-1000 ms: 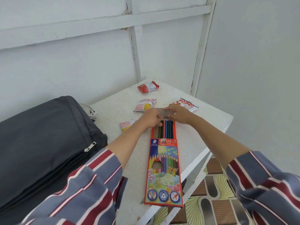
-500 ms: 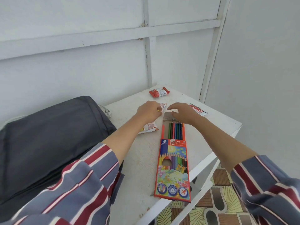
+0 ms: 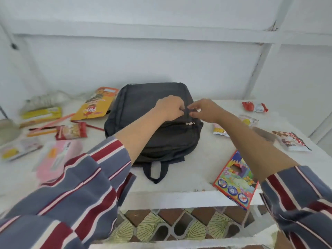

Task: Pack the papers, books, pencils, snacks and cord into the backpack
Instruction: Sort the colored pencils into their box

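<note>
The black backpack (image 3: 154, 141) lies flat in the middle of the white table (image 3: 190, 177), its carry loop toward me. My left hand (image 3: 169, 108) is curled and grips the fabric on top of the backpack. My right hand (image 3: 203, 109) pinches the same raised fold from the right, just above a silver zipper pull (image 3: 190, 123). The coloured pencil box (image 3: 235, 178) lies at the front right, partly under my right forearm and over the table's edge. Snack packets (image 3: 291, 141) lie at the right and one red packet (image 3: 71, 131) at the left.
On the left lie an orange book (image 3: 97, 105), a pink book (image 3: 57, 157), loose pencils (image 3: 52, 123), a yellow box (image 3: 42, 114) and a white cord (image 3: 45, 99). A red snack (image 3: 255, 106) sits at the far right. White wall stands behind; patterned tiles lie below the front edge.
Both hands have left the pencil box and come onto the backpack. My view has swung left, so the backpack is now in the centre and the pencil box at the right.
</note>
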